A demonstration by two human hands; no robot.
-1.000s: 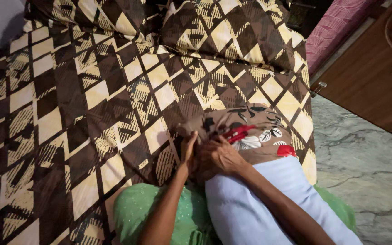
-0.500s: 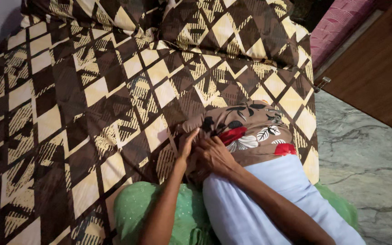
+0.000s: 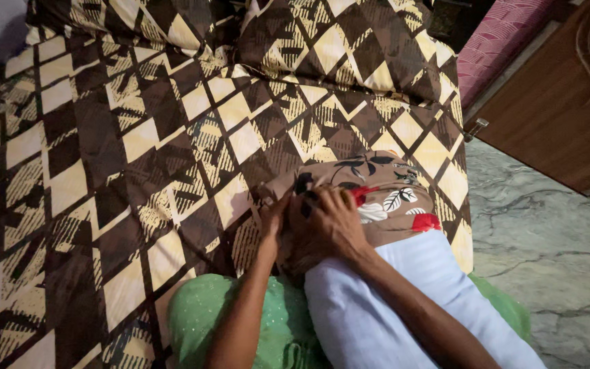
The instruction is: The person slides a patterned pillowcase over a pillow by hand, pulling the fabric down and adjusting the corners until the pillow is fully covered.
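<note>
A brown fabric pillow cover printed with red, white and black flowers [image 3: 384, 195] is seen drawn part-way over a pale blue-white pillow [image 3: 390, 301]. The covered end lies on the bed, near its right edge; the bare end of the pillow runs back toward the person, over a green speckled garment [image 3: 268, 321].

The open edge of the cover is bunched at its left corner, and both hands are placed there. The right hand [image 3: 329, 225] is laid across the cover with the fingers curled down over the gathered cloth, which appears to be gripped. The left hand [image 3: 273, 219] is set just beside it, touching the same corner, with the fingers closed on the edge (how much cloth is pinched cannot be told, as the fingertips are hidden in the folds).

The step in hand is judged to be the casing of the pillow, roughly a third done, since most of the pillow is uncovered. The next move is judged to call for a firm hold on the cover's edge at both corners and an even pull along the pillow, so that the cloth is not left twisted.

Beneath lies a bedsheet of brown and cream diamond pattern [image 3: 138, 171]. Two matching pillows [image 3: 336, 48] are set at the head of the bed. To the right, a grey marbled floor [image 3: 548, 232] and a brown wooden door [image 3: 561, 109] are noted.
</note>
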